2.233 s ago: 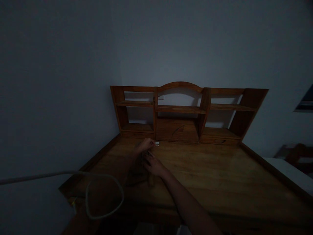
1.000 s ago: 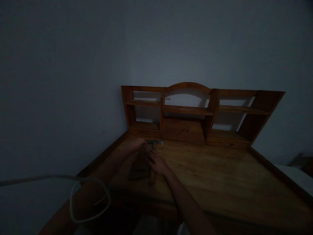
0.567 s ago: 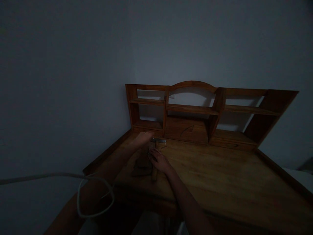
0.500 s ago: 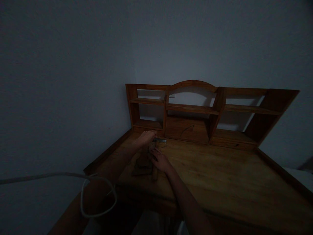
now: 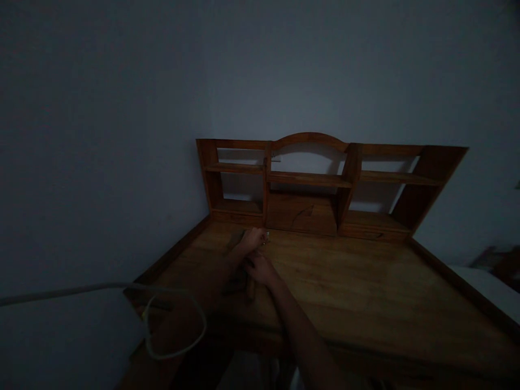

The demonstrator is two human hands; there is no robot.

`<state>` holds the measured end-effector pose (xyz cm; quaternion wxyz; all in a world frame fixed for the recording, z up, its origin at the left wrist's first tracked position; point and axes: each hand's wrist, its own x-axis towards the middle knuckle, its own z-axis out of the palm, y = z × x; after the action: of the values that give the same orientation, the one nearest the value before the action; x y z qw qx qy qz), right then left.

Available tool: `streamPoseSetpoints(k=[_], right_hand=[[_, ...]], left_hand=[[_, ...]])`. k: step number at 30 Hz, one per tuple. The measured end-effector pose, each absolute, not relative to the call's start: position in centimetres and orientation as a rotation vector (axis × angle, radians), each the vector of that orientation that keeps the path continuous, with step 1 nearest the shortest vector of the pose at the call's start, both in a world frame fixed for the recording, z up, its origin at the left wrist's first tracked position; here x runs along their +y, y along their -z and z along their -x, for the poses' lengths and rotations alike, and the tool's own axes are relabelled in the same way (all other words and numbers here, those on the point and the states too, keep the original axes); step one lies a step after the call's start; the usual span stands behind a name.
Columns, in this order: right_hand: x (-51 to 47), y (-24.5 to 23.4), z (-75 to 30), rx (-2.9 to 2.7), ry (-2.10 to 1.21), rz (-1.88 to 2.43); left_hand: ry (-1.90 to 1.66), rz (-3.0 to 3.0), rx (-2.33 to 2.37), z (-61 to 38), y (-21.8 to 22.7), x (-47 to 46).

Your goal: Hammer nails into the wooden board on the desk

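While the head view is staying very dark, the left hand [image 5: 252, 239] is curling with fingers together over the far end of a wooden-handled tool [image 5: 251, 289]. A small metal glint [image 5: 266, 236] is showing just past the knuckles. Cannot tell if that hand is actually gripping the metal or just covering it. The right hand [image 5: 260, 268] is lying over the handle nearer the body and looks clamped on it, with the handle's butt sticking out below the palm. The tool is lying flat on the bench [image 5: 365, 281], left of centre, near the foot of the shelf unit [image 5: 309, 179].

Risk, as a judgement: both hands are crowding one short tool in poor light, so a twist or slip could be pinching the left fingers against the metal end. A white cable [image 5: 190, 341] is looping just beside the left forearm and could be snagging on it.

The bench is showing warm brown wood with a raised edge strip on both sides. The shelf unit is standing against a plain grey wall [image 5: 122, 135]. A pale surface [image 5: 483, 287] is sitting at far right, too dim to name.
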<state>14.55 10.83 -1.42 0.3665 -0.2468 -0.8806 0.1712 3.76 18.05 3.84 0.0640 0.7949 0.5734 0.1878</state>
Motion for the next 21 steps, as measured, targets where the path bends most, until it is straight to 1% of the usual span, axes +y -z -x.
streamPoseSetpoints(k=[7,12,21], right_hand=[[11.1,1.5,-14.5,-2.261,-0.434,0.624],[11.2,2.0,-14.5,-2.258,-0.436,0.64],[11.3,2.0,-14.5,-2.282,-0.409,0.657]], left_hand=[[-0.558,-2.405,1.904,0.9,-7.3,16.6],[-0.137,-2.378,1.931,3.7,-9.3,15.0],[0.057,-2.406,2.126,1.9,-9.5,12.5]])
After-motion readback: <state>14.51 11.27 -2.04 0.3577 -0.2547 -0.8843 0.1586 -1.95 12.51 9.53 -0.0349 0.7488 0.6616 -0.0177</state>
